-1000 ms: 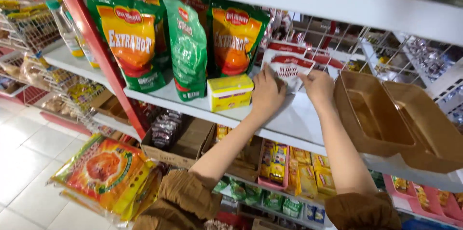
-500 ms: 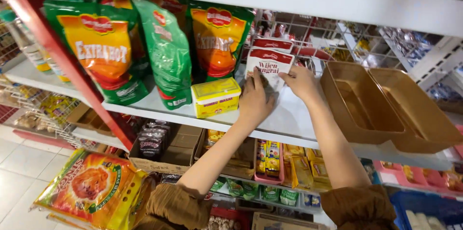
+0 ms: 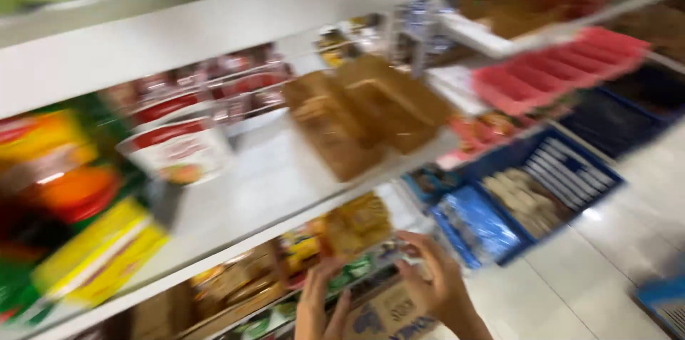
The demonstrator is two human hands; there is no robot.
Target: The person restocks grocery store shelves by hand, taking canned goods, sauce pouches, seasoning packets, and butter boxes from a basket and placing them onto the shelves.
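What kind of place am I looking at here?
Most likely a small grocery shop: long white metal shelves stocked with packaged food, a red-and-white pouch, empty brown cardboard trays, and blue crates of goods on the tiled floor.

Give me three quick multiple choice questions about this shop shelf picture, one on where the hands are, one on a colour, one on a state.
1. Where are the two hands?
A. Low, in front of the lower shelf
B. On the top shelf
C. Inside the brown trays

2. What colour is the bin of packets on the floor?
A. Blue
B. Yellow
C. White

3. How do the two brown trays stand?
A. Full of bags
B. Empty, side by side
C. Stacked on the floor

Answers:
1 A: the left hand and right hand are at the lower shelf, under the white shelf.
2 A: the bin has blue walls.
3 B: the brown trays sit next to each other, nothing visible in them.
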